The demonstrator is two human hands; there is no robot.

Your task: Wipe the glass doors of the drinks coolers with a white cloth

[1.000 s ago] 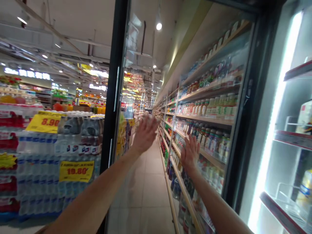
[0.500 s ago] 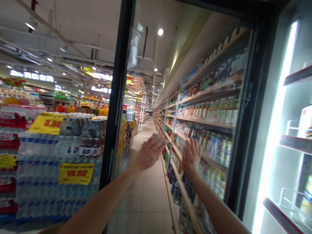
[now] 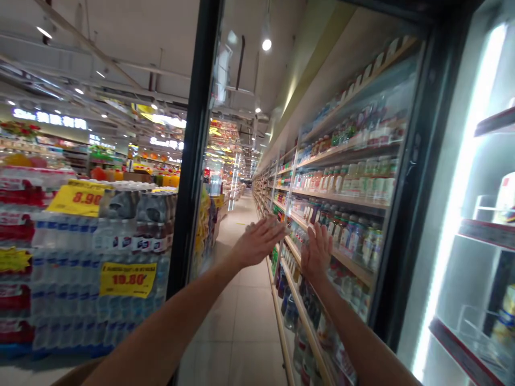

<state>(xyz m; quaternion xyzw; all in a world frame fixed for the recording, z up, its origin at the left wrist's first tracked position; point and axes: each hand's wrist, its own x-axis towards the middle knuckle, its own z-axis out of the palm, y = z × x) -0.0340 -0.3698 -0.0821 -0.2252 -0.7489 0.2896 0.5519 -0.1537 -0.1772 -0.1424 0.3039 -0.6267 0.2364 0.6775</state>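
Observation:
Both my arms reach forward to a glass fridge door [image 3: 249, 134] that stands swung out in front of me. My right hand [image 3: 317, 251] lies flat against the glass with its fingers spread, holding nothing. My left hand [image 3: 260, 242] is stretched out beside it, palm toward the glass and fingers together, also empty. The door's black frame [image 3: 192, 161] runs from top to bottom on the left. Through the glass I see the aisle and long shelves of bottled drinks [image 3: 346, 182].
The lit fridge interior [image 3: 483, 225] with wire racks and cartons is at the right. Stacked packs of water bottles [image 3: 92, 252] with yellow price signs [image 3: 127, 279] stand at the left. A tiled aisle floor [image 3: 241, 321] runs ahead between them.
My left hand has moved down and to the right, closer to my right hand on the glass. My right hand has stayed flat on the door.

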